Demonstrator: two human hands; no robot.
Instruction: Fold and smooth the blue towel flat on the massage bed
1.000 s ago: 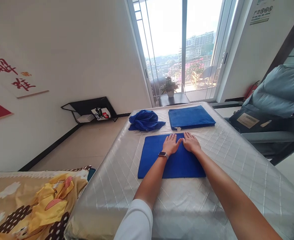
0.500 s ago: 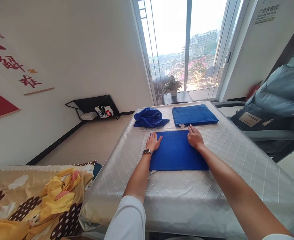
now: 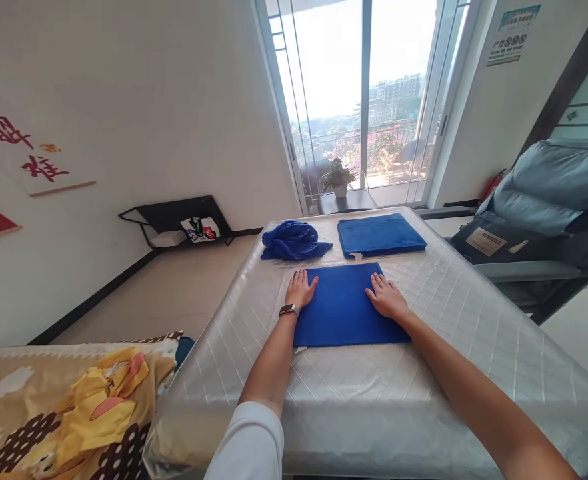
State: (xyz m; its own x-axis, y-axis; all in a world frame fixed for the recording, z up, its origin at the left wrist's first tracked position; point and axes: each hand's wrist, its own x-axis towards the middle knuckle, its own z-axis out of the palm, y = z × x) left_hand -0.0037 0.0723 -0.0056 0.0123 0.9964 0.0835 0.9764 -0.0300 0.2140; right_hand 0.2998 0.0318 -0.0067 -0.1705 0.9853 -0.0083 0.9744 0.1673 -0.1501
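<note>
A blue towel [image 3: 344,310], folded into a flat rectangle, lies on the silvery quilted table cover [image 3: 354,380]. On its left edge rests my left hand [image 3: 301,291], palm down with fingers spread and a watch on the wrist. My right hand [image 3: 387,297] lies flat on the towel's right side, fingers stretched out. Just beyond, a stack of folded blue towels [image 3: 381,235] sits at the far right, with a small white tag at its near edge. A crumpled blue towel [image 3: 297,241] is heaped at the far left.
A grey recliner [image 3: 569,193] stands to the right of the table. At the lower left lies a patterned blanket [image 3: 14,383] with yellow cloth [image 3: 101,407] on it. Past the table's far edge, a potted plant [image 3: 340,179] stands on a chair before the glass door.
My right hand has slid a little nearer along the folded towel's right side, uncovering its far right corner. My left hand stays on the left edge. The view has shifted slightly.
</note>
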